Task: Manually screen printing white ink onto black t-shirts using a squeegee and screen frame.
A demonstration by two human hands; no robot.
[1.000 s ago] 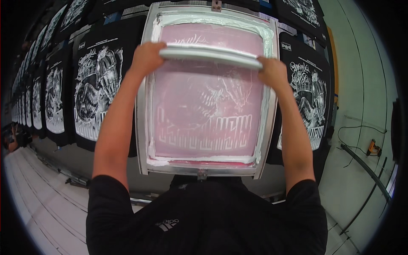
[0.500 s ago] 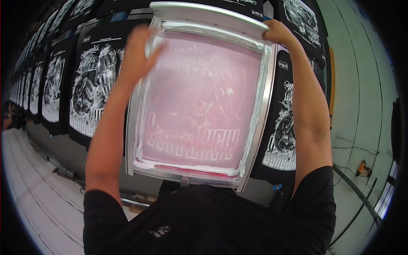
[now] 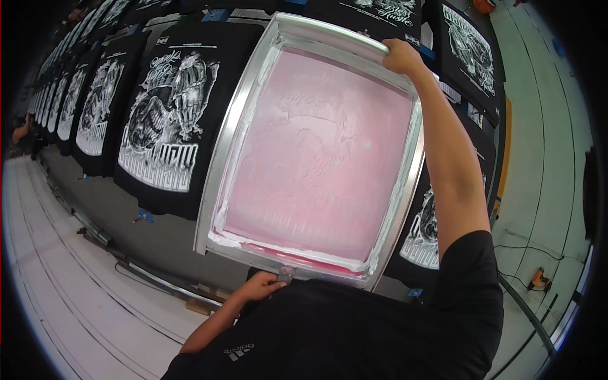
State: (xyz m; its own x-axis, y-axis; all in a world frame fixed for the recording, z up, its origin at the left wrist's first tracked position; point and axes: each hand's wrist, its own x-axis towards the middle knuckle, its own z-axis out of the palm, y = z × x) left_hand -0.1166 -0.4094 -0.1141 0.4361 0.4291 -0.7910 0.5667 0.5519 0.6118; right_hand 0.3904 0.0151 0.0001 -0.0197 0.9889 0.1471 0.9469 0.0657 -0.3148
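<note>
A screen printing frame point(image 3: 410, 196) of silver metal lies tilted in front of me, its pink mesh point(image 3: 310, 171) carrying a faint design and its inner edges smeared with white ink. At the far end runs a silver metal bar point(image 3: 329, 30), and my right hand point(image 3: 404, 58) is closed around its right end. Down at the frame's near edge, my left hand point(image 3: 259, 286) pinches beside a small metal clamp point(image 3: 286, 273), thumb and fingers against it. The frame covers most of whatever is beneath it.
Black printed T-shirts point(image 3: 168, 120) line the left in a long row, with another printed shirt point(image 3: 468, 44) at the far right. An orange tool point(image 3: 539, 280) with a cord lies on the pale floor at right. Another person's arm point(image 3: 22, 130) shows at far left.
My left hand has dropped from the frame's far left side to the clamp at the near edge. The frame has shifted a little right in view; my right hand keeps its hold.
</note>
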